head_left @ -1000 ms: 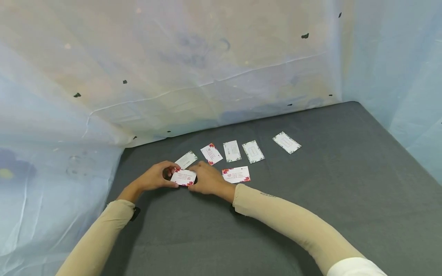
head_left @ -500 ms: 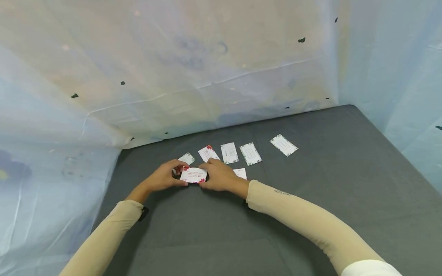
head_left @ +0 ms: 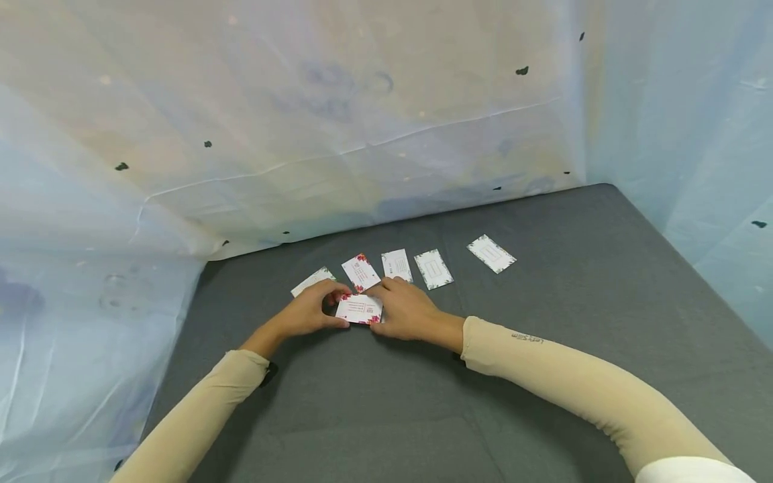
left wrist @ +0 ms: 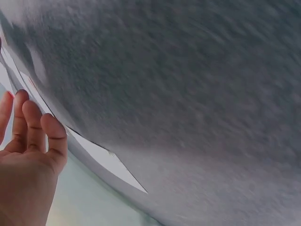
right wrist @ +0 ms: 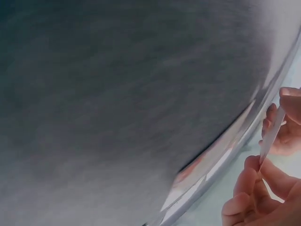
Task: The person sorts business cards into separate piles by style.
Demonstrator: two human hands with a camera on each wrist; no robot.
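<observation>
Floral card (head_left: 359,309) pinched at both ends, left hand (head_left: 311,312) and right hand (head_left: 407,313), frame centre; shifted rightward since earlier, now hiding lone card. Five cards (head_left: 432,269) above, unmoved.

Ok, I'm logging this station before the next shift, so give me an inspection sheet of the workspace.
Surface: dark grey mat, flat.
Job's things: held card with red floral corners, pinched between both hands.
Clutter: five loose cards in a row behind the hands, apart from one another.
Grippers: left hand and right hand each grip one end of the held card.
Cables: nothing seen.
Surroundings: pale sheeting walls the back and sides.
</observation>
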